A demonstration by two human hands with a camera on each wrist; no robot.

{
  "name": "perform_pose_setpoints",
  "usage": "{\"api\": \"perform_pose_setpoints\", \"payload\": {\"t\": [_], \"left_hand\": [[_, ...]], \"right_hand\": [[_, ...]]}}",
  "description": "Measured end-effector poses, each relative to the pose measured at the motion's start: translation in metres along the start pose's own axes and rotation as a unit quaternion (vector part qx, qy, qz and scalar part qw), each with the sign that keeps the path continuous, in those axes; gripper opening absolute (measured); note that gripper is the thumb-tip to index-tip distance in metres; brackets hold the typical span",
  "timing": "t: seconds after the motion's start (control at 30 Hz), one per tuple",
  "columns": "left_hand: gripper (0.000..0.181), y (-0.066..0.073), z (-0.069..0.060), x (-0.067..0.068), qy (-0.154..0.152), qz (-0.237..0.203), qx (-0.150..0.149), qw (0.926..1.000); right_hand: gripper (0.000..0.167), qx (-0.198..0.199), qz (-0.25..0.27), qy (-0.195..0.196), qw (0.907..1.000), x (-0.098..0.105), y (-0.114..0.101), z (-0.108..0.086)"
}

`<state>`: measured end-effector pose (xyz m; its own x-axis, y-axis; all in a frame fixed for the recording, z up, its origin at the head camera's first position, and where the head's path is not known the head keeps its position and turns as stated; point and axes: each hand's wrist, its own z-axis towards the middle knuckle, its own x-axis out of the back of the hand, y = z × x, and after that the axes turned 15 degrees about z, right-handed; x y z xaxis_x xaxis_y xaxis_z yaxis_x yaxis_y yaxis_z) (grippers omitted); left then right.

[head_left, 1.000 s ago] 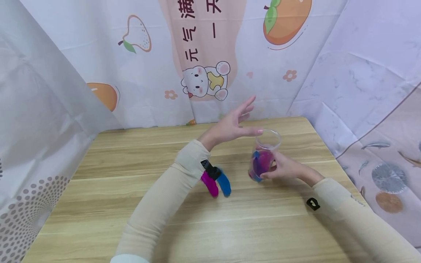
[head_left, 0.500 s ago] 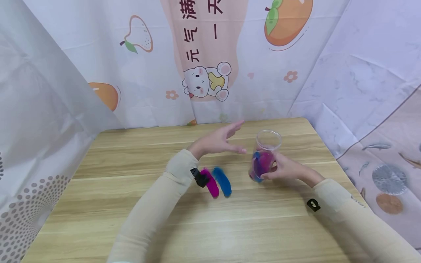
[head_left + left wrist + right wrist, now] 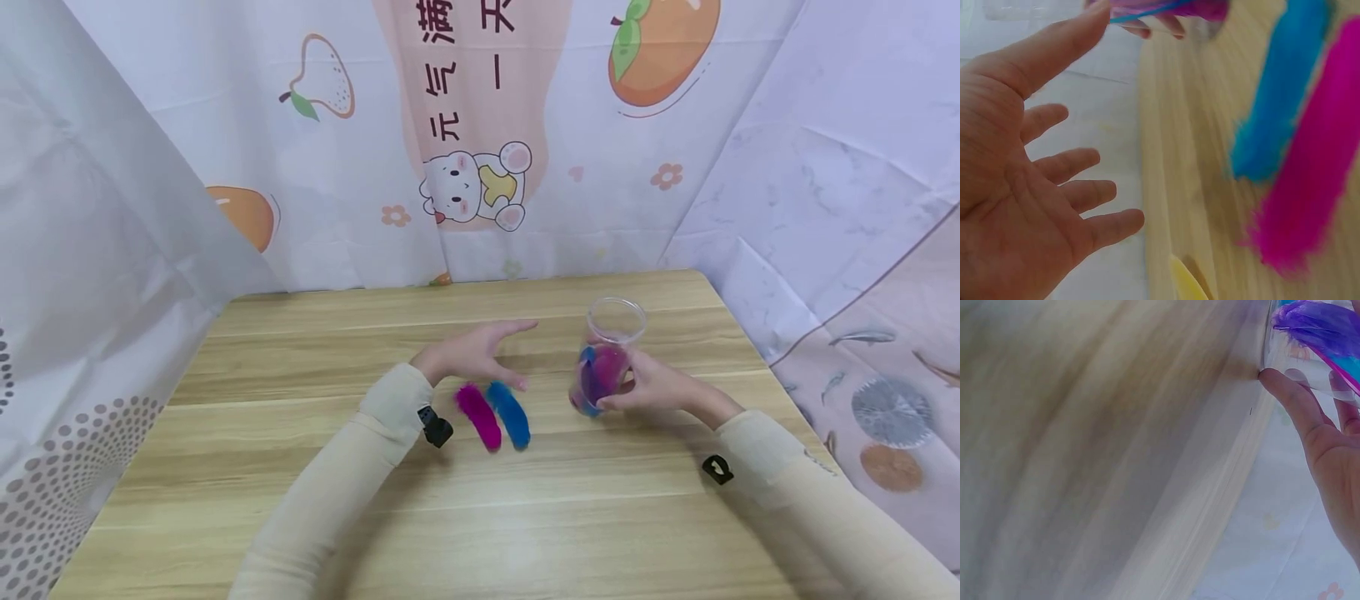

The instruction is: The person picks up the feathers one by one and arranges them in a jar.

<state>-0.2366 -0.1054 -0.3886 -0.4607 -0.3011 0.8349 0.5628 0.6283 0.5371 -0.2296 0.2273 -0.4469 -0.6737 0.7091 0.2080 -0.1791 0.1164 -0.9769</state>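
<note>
Pink feather (image 3: 480,417) and blue feather (image 3: 511,417) lie on the table (image 3: 465,533), pretty near the left hand (image 3: 477,353), fingers spread apart; right hand (image 3: 660,386) has its fingers clamped on a clear cup (image 3: 615,341) holding more feathers (image 3: 602,373).

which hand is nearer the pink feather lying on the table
Left. The left hand is just beyond the pink feather in the head view, holding nothing; the right hand is farther off to the right, gripping the clear cup.
</note>
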Motion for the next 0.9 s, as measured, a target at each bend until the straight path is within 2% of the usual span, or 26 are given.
{"api": "perform_pose_setpoints", "payload": {"t": [0.13, 0.27, 0.37, 0.5, 0.6, 0.7, 0.9], "left_hand": [[0.092, -0.003, -0.004, -0.008, -0.024, 0.037, -0.019, 0.9988], [0.086, -0.002, -0.005, -0.016, -0.043, 0.09, -0.039, 0.9943], [0.082, 0.001, -0.005, -0.021, -0.061, 0.134, -0.043, 0.9882], [0.075, 0.005, -0.005, -0.027, -0.096, 0.192, -0.037, 0.976], [0.067, 0.007, -0.005, -0.032, -0.111, 0.22, -0.044, 0.9683], [0.061, 0.007, -0.006, -0.036, -0.113, 0.235, -0.057, 0.9638], [0.056, 0.005, -0.008, -0.039, -0.122, 0.227, -0.052, 0.9649]], "right_hand": [[0.09, 0.0, 0.003, 0.0, 1.0, 0.001, 0.001, -0.001], [0.09, 0.002, 0.002, 0.0, 1.0, 0.002, 0.002, -0.001], [0.09, 0.002, -0.001, 0.001, 1.0, 0.002, 0.002, 0.0], [0.091, 0.001, -0.004, 0.001, 1.0, 0.002, 0.002, 0.001], [0.091, 0.002, -0.004, 0.001, 1.0, 0.002, 0.002, 0.001], [0.09, 0.002, -0.005, 0.001, 1.0, 0.001, 0.003, 0.0], [0.089, 0.004, -0.006, -0.003, 1.0, 0.002, 0.004, -0.001]]}}
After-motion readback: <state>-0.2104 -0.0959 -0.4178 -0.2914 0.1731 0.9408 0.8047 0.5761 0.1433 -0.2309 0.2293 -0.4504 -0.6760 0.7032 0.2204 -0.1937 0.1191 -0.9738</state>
